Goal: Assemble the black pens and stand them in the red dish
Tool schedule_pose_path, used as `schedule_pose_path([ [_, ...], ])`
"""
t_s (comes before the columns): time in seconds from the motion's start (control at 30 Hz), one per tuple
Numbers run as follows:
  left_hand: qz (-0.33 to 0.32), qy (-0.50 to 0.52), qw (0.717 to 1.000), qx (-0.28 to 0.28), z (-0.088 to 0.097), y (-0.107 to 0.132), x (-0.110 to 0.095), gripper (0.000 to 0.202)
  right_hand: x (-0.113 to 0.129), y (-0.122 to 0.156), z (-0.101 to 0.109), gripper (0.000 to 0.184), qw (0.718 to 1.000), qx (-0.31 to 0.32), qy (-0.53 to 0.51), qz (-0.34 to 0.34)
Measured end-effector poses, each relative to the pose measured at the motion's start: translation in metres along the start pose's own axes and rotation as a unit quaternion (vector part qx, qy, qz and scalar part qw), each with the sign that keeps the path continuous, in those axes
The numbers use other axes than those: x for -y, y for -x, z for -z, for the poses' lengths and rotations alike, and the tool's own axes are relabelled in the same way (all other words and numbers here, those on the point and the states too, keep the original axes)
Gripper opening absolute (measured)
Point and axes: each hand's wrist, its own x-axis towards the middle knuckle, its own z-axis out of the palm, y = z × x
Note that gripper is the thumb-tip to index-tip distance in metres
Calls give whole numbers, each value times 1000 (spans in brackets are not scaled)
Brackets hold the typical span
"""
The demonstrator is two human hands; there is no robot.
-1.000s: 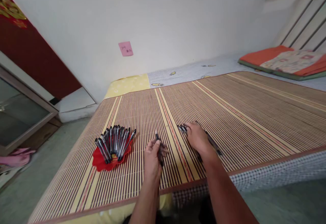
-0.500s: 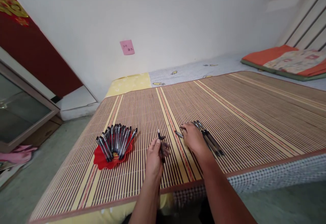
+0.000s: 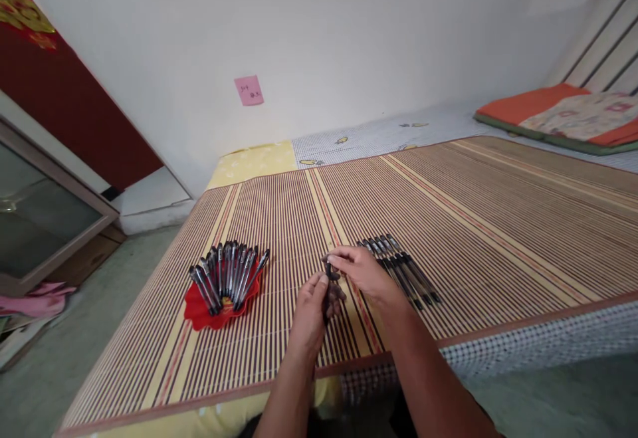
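Note:
My left hand is closed around a black pen held upright over the striped bamboo mat. My right hand pinches the top end of that same pen with thumb and fingers. Just right of my right hand, several black pens lie side by side in a row on the mat. To the left, a red dish holds several more pens fanned out.
The mat covers a bed whose front edge runs close to me. Folded orange and patterned bedding lies at the far right. A pink note is stuck on the white wall. A glass-fronted cabinet stands on the floor at left.
My right hand left the row of pens on the mat and moved left to meet my left hand, closing on the top of the pen held there.

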Motion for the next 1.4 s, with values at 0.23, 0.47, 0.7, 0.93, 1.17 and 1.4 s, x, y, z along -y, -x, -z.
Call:
schedule_pose_path([
  [0.23, -11, -30, 999, -7, -1, 1, -3, 33, 0, -1, 7, 25, 992, -37, 115, 20],
  [0.47, -11, -9, 999, -34, -3, 2, -7, 34, -17, 0, 12, 16, 852, -111, 506, -69],
  [0.7, -9, 23, 999, -35, 0, 0, -4, 33, -20, -1, 8, 16, 884, -96, 453, -64],
  [0.93, -6, 6, 999, -33, 4, -2, -1, 31, -4, -5, 13, 27, 990, -136, -34, -12],
  [1.17, 6, -9, 1000, -28, 1, 0, -1, 31, 6, 0, 12, 30, 984, -126, -122, -3],
  [1.4, 6, -6, 1000, -20, 0, 2, -1, 32, 14, 4, 13, 21, 998, -3, -61, -8],
])
